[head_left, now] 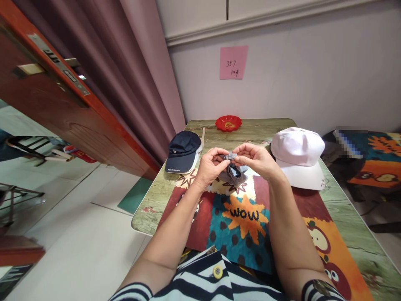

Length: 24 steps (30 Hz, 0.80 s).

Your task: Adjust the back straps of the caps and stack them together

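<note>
Both of my hands meet over the middle of the table, fingers pinched. My left hand (pixel 213 166) grips one end of a short grey strap (pixel 231 156). On its other end, the thumb and fingers of my right hand (pixel 255 159) are closed. Below the strap hangs a bunched grey fabric piece with a dark inside, which looks like a small grey cap (pixel 234 177); my fingers partly cover it. To the left lies a navy cap (pixel 183 146) with a pale brim under it. A white cap (pixel 297 148) with small rings on its brim sits right of my right hand.
A red scalloped dish (pixel 228 123) stands at the back of the wood-patterned table (pixel 147 211). A colourful cloth (pixel 241 238) covers its front. Left are a wooden door (pixel 94 113) and a curtain (pixel 150 71); a wall with a pink note (pixel 233 62) is behind.
</note>
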Available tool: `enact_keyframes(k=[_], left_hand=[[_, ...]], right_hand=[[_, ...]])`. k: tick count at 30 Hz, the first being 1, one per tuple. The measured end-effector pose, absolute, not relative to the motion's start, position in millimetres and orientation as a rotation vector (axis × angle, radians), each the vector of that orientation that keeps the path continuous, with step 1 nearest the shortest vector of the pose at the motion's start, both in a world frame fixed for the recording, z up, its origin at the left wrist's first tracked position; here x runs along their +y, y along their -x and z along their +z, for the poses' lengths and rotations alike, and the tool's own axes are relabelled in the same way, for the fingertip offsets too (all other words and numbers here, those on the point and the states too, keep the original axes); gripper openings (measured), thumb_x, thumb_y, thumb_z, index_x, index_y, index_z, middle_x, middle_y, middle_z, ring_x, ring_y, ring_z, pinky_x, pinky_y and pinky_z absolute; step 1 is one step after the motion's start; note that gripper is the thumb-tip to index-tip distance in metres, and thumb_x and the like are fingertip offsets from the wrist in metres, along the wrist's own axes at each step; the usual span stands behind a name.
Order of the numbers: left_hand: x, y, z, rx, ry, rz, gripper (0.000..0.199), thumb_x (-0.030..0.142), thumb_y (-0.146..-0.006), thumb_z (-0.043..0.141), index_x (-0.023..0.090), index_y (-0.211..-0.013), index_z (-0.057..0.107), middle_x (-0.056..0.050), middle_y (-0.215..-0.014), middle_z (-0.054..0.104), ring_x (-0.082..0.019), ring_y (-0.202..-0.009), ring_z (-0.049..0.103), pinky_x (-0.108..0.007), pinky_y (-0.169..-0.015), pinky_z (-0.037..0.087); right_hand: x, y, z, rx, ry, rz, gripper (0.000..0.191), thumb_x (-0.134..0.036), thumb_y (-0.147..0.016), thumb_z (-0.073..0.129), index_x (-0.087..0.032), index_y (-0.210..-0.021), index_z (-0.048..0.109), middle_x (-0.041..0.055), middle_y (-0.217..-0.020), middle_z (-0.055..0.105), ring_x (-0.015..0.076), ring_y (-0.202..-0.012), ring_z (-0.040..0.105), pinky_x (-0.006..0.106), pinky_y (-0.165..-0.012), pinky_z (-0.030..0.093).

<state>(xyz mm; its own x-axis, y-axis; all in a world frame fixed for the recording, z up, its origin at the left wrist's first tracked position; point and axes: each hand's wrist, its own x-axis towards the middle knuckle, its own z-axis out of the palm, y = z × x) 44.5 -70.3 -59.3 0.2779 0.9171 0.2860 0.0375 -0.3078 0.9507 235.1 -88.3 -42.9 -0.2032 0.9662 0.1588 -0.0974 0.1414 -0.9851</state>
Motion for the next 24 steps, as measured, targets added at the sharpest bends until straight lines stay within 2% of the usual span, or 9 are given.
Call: enact_keyframes(k=[3,7,10,13,15,19,24], left_hand=[[-70,-42,-61,0.891,-1.587,1.164,0.026,0.028,-0.076,0.076,0.018,-0.097,0.065,0.001,-0.078,0.064,-0.011,-0.063,0.061,-0.023,-0.061,0.055],[-69,-39,-59,0.91,-1.623,1.127,0.026,0.028,-0.076,0.076,0.019,-0.098,0.066,0.005,-0.067,0.058,-0.009,-0.056,0.056,-0.019,-0.054,0.047],[-68,-36,-55,0.936,-1.646,1.135,0.026,0.028,-0.075,0.078,0.019,-0.098,0.069,0.002,-0.073,0.063,-0.009,-0.057,0.055,-0.019,-0.053,0.043],[-67,-33,-53,0.94,-1.658,1.165,0.023,0.029,-0.075,0.079,0.018,-0.095,0.073,-0.002,-0.089,0.068,-0.008,-0.061,0.055,-0.019,-0.056,0.043],[-66,-33,-52,0.952,-1.672,1.184,0.02,0.028,-0.075,0.078,0.019,-0.092,0.075,-0.003,-0.096,0.069,-0.008,-0.063,0.055,-0.02,-0.058,0.044],[-67,-34,-50,1.061,-1.696,1.219,0.018,0.026,-0.07,0.08,0.018,-0.086,0.076,-0.002,-0.094,0.068,-0.009,-0.066,0.056,-0.021,-0.061,0.045],[-67,-32,-47,1.087,-1.491,1.086,0.027,0.03,-0.066,0.083,0.017,-0.086,0.073,0.003,-0.066,0.062,-0.009,-0.055,0.051,-0.02,-0.053,0.039]], right_hand=[[-87,-230,-46,-1.371,0.952,1.234,0.046,-0.052,-0.066,0.088,-0.017,-0.09,0.072,0.004,-0.083,0.073,0.017,-0.074,0.07,0.03,-0.071,0.061],[-88,-228,-46,-1.455,1.012,1.149,0.044,-0.053,-0.069,0.085,-0.017,-0.092,0.075,0.0053,-0.083,0.075,0.0185,-0.071,0.07,0.032,-0.069,0.059],[-88,-231,-45,-1.569,1.039,1.023,0.049,-0.05,-0.068,0.086,-0.021,-0.106,0.074,0.0071,-0.1,0.076,0.0205,-0.076,0.071,0.032,-0.067,0.058],[-86,-230,-45,-1.72,1.061,0.782,0.05,-0.044,-0.068,0.088,-0.025,-0.112,0.073,0.0062,-0.114,0.076,0.0249,-0.097,0.072,0.035,-0.083,0.057],[-84,-226,-48,-1.779,1.094,0.666,0.037,-0.041,-0.075,0.083,-0.025,-0.107,0.075,0.0043,-0.105,0.078,0.025,-0.099,0.072,0.035,-0.088,0.054],[-81,-220,-53,-1.796,1.129,0.625,0.022,-0.038,-0.082,0.076,-0.022,-0.098,0.078,0.0023,-0.088,0.079,0.0215,-0.083,0.072,0.029,-0.076,0.051],[-81,-221,-55,-1.75,1.115,0.652,0.015,-0.035,-0.082,0.076,-0.021,-0.089,0.077,0.0021,-0.085,0.079,0.0205,-0.081,0.072,0.028,-0.075,0.051]])
